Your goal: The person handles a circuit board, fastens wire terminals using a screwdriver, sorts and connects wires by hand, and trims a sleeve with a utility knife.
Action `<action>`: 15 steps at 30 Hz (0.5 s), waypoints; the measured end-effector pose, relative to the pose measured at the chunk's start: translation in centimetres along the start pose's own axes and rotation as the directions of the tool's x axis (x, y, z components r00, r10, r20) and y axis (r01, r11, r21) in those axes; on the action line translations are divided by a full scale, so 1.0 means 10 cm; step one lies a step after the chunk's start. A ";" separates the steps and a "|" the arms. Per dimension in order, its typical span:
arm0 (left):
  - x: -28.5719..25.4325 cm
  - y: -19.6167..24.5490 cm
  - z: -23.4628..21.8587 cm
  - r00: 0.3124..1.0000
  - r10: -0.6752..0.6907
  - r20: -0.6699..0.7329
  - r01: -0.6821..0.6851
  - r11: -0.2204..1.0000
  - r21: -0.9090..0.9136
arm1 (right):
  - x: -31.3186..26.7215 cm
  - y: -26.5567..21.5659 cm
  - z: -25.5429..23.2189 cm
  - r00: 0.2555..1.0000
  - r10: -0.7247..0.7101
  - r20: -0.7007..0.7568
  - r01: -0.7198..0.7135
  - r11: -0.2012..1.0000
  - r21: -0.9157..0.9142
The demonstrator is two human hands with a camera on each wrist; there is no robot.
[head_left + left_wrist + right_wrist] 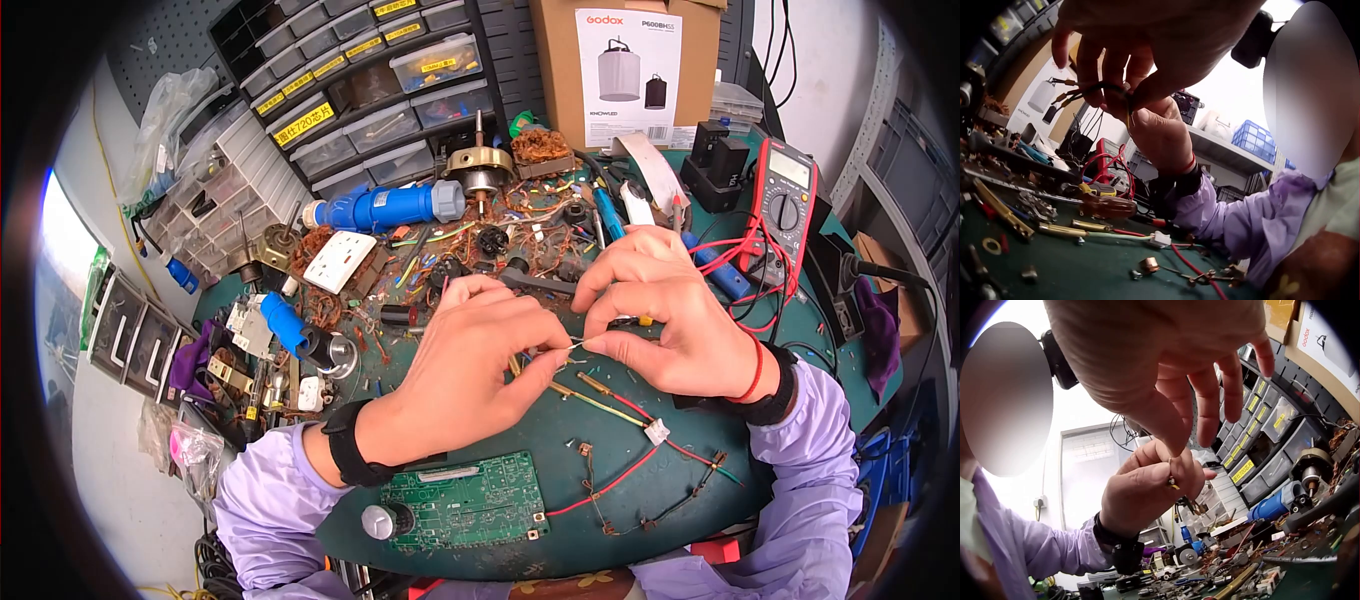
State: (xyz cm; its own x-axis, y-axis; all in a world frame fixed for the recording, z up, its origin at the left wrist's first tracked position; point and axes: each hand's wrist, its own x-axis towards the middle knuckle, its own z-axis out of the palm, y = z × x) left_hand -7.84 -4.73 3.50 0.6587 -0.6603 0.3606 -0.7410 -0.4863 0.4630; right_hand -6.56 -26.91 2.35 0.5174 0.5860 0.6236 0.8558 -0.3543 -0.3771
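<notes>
Both hands meet over the middle of the bench in the head view. My left hand (480, 355) pinches a thin wire (577, 344) between thumb and forefinger. At its other side the right hand (655, 315) pinches the same wire with thumb and fingertip. Black leads (1079, 94) with brass-coloured ends hang at the left fingers in the left wrist view, and a thin yellow strand points down there. Below the hands lie red and yellow-green wires with a white connector (656, 432) and brass pins (594, 383).
A green circuit board (470, 500) lies near the front edge. At the right stands a red multimeter (783, 200) with red leads. Wire scraps, a blue plug (385, 208) and a white socket plate (340, 262) cover the back, before parts drawers (380, 125). A screwdriver (1107, 206) lies beneath the hands.
</notes>
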 end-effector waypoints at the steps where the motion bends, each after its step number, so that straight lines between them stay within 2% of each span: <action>1: 0.00 0.02 0.01 0.998 0.055 -0.037 -0.052 0.995 0.083 | -0.01 0.01 0.01 0.999 0.048 0.010 -0.049 0.998 0.050; 2: 0.00 0.03 0.01 0.991 0.113 -0.069 -0.100 0.981 0.167 | -0.01 0.02 0.01 0.999 0.049 0.009 -0.049 0.998 0.049; 4: 0.00 0.05 0.02 0.991 0.117 -0.070 -0.102 0.975 0.196 | -0.02 0.03 0.01 0.987 0.143 0.073 -0.153 0.975 0.160; 6: 0.00 0.05 0.02 0.990 0.121 -0.072 -0.102 0.969 0.224 | -0.02 0.03 0.01 0.982 0.169 0.090 -0.182 0.968 0.171; 9: -0.01 0.01 0.02 0.998 0.058 -0.032 -0.053 0.989 0.138 | -0.02 0.05 0.01 0.974 0.208 0.090 -0.222 0.953 0.205; 11: -0.02 -0.02 0.00 0.996 -0.089 0.029 0.091 0.994 -0.058 | 0.00 0.05 0.01 0.972 0.221 0.075 -0.233 0.945 0.230; 12: -0.02 -0.03 -0.01 0.996 -0.090 0.029 0.091 0.994 -0.058 | 0.01 0.03 0.01 0.960 0.275 0.051 -0.276 0.903 0.328; 13: -0.02 -0.04 -0.01 0.989 -0.137 0.052 0.143 0.980 -0.140 | 0.01 0.03 0.01 0.944 0.329 0.033 -0.311 0.850 0.424; 14: -0.01 -0.04 -0.02 0.980 -0.181 0.079 0.194 0.956 -0.220 | 0.01 0.03 0.02 0.956 0.292 -0.009 -0.267 0.888 0.375; 15: -0.01 -0.03 -0.02 0.980 -0.182 0.078 0.195 0.956 -0.220 | 0.01 0.04 0.01 0.956 0.292 -0.008 -0.267 0.888 0.375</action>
State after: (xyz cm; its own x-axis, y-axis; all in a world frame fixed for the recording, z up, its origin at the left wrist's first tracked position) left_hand -7.62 -4.38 3.49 0.7701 -0.6038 0.2060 -0.5514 -0.4677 0.6908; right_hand -6.22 -26.95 2.22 0.7444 0.4512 0.4921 0.6212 -0.1979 -0.7583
